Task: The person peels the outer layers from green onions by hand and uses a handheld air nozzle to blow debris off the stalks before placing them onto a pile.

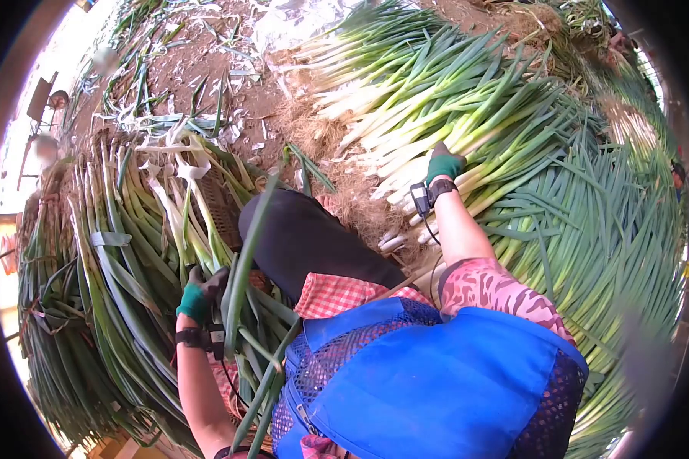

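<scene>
My left hand (199, 297), in a green glove with dark fingers, is closed around green onion stalks at the near edge of the unpeeled green onions (119, 268). Long green leaves cross beside it and partly hide what it grips. My right hand (444, 164), gloved the same way, reaches forward onto the pile of cleaned green onions (413, 115). Its fingers curl over the pale stalks, their tips partly hidden. White stems and stringy roots point left there, with green leaves to the right.
Brown soil (245, 99) with scattered peelings and leaf scraps lies ahead. Loose roots (352, 203) gather beside my dark-trousered leg (314, 237). More green onions (597, 229) spread along the right. A white plastic sheet (295, 27) lies at the far edge. A blue garment (436, 375) covers my front.
</scene>
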Demonstrator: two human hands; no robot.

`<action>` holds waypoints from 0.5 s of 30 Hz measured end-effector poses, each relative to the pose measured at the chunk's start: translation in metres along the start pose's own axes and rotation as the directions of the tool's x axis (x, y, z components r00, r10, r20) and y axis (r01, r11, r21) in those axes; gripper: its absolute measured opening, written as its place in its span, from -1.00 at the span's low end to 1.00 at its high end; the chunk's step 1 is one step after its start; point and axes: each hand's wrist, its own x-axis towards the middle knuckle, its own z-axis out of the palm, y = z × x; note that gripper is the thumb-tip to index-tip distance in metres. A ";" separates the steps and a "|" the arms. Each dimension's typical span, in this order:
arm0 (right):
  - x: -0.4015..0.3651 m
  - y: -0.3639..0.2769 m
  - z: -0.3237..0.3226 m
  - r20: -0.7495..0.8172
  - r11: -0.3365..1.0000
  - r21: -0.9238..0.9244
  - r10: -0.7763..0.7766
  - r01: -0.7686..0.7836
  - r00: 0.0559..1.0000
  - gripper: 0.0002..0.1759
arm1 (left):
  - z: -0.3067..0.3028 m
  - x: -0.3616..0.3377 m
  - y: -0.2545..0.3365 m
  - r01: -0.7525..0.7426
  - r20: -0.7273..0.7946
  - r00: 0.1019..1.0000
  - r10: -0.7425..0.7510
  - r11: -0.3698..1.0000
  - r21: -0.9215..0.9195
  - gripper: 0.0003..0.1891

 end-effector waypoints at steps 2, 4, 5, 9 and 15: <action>-0.036 -0.049 -0.019 -0.049 0.996 -0.033 -0.090 0.088 0.995 -0.23 | 0.014 0.002 -0.014 -0.130 -0.027 0.991 0.130 0.991 -0.006 -0.51; -0.023 -0.051 0.003 -0.042 0.993 0.021 -0.112 0.113 0.993 -0.21 | 0.042 -0.002 -0.031 0.037 0.032 0.999 -0.030 0.970 -0.242 -0.49; -0.023 -0.057 0.009 -0.033 0.993 0.034 -0.114 0.115 0.993 -0.21 | 0.056 -0.002 -0.038 0.212 0.088 0.977 -0.193 0.854 -0.475 -0.43; -0.035 -0.056 0.038 0.100 0.996 -0.094 0.001 0.009 0.995 -0.09 | 0.039 0.022 0.005 0.582 0.324 0.764 -0.557 0.380 -0.719 -0.04; 0.055 0.021 0.072 0.737 0.475 -0.618 0.069 0.627 0.673 -0.45 | 0.075 0.015 -0.006 0.405 0.138 0.813 -0.565 0.378 -0.833 0.02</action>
